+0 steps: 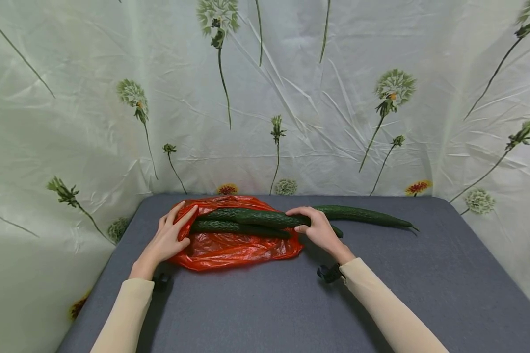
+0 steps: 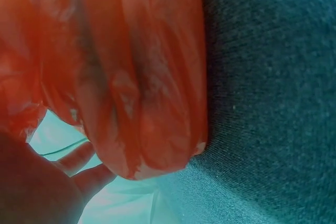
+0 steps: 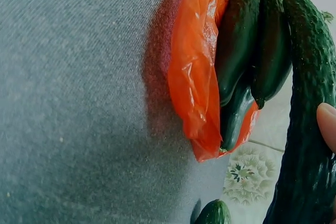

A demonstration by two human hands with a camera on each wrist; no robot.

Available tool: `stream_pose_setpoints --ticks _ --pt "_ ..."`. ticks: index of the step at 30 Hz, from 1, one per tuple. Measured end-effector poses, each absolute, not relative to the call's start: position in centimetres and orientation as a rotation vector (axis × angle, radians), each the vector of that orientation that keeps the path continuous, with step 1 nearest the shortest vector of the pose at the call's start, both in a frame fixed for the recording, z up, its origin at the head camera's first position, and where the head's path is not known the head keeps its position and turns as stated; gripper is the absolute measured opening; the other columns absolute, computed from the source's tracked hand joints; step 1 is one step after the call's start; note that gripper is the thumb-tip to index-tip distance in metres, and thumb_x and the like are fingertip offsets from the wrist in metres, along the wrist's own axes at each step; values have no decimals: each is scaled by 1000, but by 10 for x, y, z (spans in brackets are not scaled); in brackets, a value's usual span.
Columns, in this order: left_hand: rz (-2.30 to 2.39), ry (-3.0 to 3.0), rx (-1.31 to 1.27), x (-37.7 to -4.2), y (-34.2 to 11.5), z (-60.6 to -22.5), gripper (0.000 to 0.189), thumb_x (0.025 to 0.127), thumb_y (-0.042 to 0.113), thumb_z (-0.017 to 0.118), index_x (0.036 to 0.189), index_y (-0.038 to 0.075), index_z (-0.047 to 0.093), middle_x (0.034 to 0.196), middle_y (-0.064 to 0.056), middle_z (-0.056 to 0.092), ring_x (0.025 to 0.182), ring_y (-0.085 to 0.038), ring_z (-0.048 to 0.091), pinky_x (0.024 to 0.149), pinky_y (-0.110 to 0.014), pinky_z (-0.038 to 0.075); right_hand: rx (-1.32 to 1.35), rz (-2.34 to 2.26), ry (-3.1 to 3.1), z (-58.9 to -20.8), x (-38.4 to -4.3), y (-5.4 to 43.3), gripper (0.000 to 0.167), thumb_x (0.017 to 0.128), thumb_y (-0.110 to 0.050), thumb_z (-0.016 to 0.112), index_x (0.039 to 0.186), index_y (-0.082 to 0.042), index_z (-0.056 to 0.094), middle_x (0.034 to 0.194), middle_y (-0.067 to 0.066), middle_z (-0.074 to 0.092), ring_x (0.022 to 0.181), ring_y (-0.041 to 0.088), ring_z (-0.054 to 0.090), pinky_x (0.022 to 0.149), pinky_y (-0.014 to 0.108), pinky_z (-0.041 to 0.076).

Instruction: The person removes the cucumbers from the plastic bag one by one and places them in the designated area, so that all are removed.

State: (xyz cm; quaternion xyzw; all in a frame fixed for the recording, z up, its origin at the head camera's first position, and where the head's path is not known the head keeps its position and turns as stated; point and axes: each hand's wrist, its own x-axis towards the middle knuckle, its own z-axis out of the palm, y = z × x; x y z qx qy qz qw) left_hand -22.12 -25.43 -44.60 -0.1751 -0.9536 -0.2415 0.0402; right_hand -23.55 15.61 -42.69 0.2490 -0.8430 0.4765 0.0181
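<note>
Gripping a cucumber (image 1: pixel 262 218) near frame centre, the right hand (image 1: pixel 320 231) curls round it. Left of centre, the left hand (image 1: pixel 164 241), fingers wide, touches a red bag (image 1: pixel 238 261).

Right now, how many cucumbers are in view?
5: three cucumbers in the red bag, one in the right hand, one on the table; the bag may hide more.

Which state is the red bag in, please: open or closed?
Open: the right wrist view shows the red bag gaping, with cucumbers visible inside.
</note>
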Motion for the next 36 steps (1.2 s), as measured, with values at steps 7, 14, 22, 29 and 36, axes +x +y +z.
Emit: stream_pose_setpoints --ticks 7,14,22,29,36 --pt "-744 -2925 -523 -223 -254 -443 81 82 4 60 154 18 24 157 -14 4 130 -55 12 90 -72 27 757 1487 -2623 -427 -236 163 42 82 9 66 119 -11 67 123 8 61 119 29 51 93 51 42" --pt "-729 -2918 -521 -227 -254 -441 80 83 4 59 153 16 25 156 -15 6 129 -56 13 90 -73 27 704 1507 -2627 -425 -236 173 41 84 8 65 121 -8 65 123 13 60 117 33 51 89 52 45" --pt "-748 -2924 -485 -231 -254 -441 80 83 7 58 154 19 24 157 -13 5 129 -57 13 86 -73 31 662 1507 -2641 -423 -235 182 42 84 9 64 121 -10 65 125 11 60 120 31 50 87 50 46" --pt "-740 -2951 -456 -235 -255 -440 80 84 8 57 154 20 21 157 -13 4 130 -56 13 87 -74 29 637 1479 -2636 -420 -235 189 42 82 10 65 121 -6 65 125 14 60 120 34 50 91 54 43" --pt "-755 -2953 -462 -236 -255 -436 79 85 7 56 155 20 21 157 -14 3 129 -57 13 87 -74 29 605 1470 -2644 -417 -234 199 41 83 10 64 121 -6 65 125 15 60 113 32 54 81 47 49"
